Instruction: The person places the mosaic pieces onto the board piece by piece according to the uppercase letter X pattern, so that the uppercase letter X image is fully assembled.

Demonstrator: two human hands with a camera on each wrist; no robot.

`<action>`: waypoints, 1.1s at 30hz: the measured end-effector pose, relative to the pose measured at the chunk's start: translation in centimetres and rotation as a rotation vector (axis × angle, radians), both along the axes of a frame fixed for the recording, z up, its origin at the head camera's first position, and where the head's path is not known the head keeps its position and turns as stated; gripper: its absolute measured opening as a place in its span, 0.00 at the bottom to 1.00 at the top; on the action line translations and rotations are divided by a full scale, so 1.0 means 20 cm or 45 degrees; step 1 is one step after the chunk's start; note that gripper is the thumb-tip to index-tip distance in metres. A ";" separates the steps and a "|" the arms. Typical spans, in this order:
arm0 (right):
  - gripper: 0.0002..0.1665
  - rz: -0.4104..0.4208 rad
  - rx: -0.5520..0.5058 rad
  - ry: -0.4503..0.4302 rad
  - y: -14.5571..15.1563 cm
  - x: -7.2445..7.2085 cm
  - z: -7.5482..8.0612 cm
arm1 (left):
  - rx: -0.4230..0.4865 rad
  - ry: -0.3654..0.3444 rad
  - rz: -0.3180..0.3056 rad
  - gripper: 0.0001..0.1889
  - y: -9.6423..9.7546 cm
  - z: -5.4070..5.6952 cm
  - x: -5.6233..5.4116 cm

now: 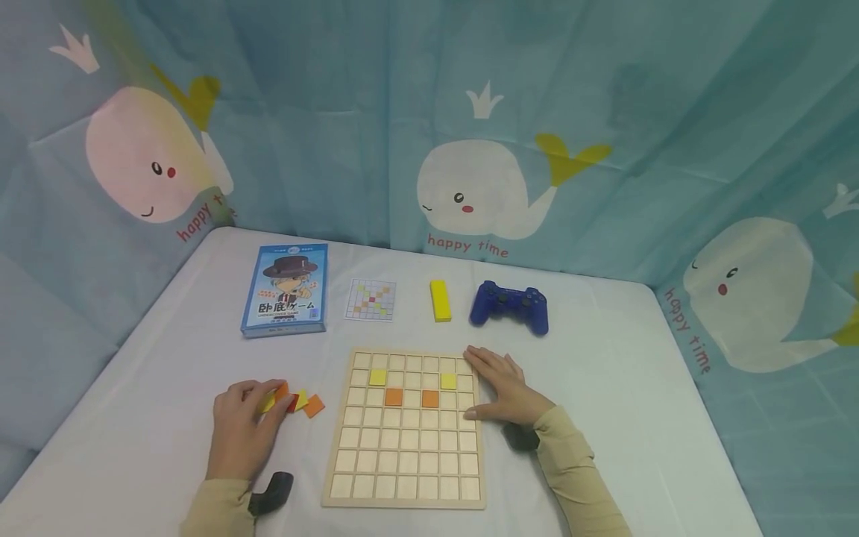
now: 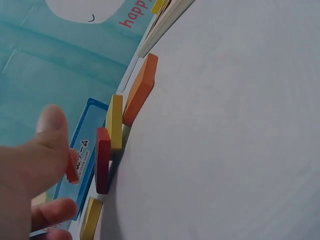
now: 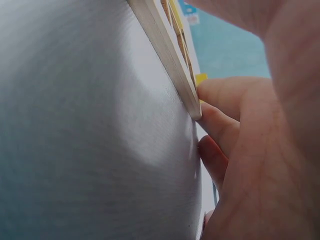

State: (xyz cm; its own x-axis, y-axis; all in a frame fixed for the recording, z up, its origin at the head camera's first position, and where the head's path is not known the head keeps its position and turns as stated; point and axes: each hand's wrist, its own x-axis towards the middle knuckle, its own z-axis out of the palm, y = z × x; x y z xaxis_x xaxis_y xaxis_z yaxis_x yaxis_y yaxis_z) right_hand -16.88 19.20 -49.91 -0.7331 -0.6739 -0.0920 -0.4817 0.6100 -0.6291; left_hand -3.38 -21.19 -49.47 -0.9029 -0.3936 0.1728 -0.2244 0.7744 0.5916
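Between thumb and fingers, my left hand (image 1: 243, 421) pinches an orange square tile (image 2: 72, 167), raised over a small group of loose tiles. In that group lie a red tile (image 2: 102, 160), a yellow tile (image 2: 114, 122), an orange tile (image 1: 313, 406) and another yellow tile (image 2: 91, 220). My right hand (image 1: 506, 389) rests at the right side of a wooden grid board (image 1: 411, 501), fingertips at its far corner and thumb on the edge. Two yellow tiles (image 1: 379, 377) and two orange tiles (image 1: 393, 397) sit in the board's cells.
Behind the board lie a printed grid pattern card (image 1: 370, 300), a yellow block (image 1: 440, 300) and a blue game controller (image 1: 509, 306). A blue game box (image 1: 285, 289) lies at the back left. A whale-print curtain (image 1: 335, 149) surrounds the white table (image 1: 604, 358).
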 end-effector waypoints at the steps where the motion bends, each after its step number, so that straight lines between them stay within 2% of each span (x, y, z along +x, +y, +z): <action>1: 0.61 -0.001 0.000 0.000 0.00 0.00 0.00 | 0.000 0.022 -0.004 0.17 0.00 0.00 0.00; 9: 0.61 0.004 0.004 0.004 0.00 -0.01 0.00 | 0.027 0.155 -0.054 0.16 0.01 -0.01 -0.01; 14: 0.61 0.003 -0.001 0.003 0.00 -0.01 0.01 | 0.059 0.138 -0.059 0.18 0.02 0.00 0.00; 18: 0.61 -0.007 -0.007 0.002 0.00 0.00 0.01 | 0.092 0.160 -0.096 0.20 0.04 0.01 -0.01; 22: 0.62 -0.008 -0.001 -0.002 0.00 0.00 0.00 | 0.080 0.264 -0.214 0.23 0.09 0.06 -0.03; 25: 0.62 -0.005 0.013 -0.014 -0.01 0.01 0.00 | 0.020 0.357 -0.344 0.23 0.14 0.12 -0.05; 28: 0.61 -0.007 0.019 -0.020 -0.01 0.01 0.01 | -0.058 0.406 -0.477 0.21 0.20 0.17 -0.08; 33: 0.61 -0.013 0.037 -0.018 -0.01 0.02 0.03 | -0.073 0.446 -0.667 0.18 0.31 0.20 -0.14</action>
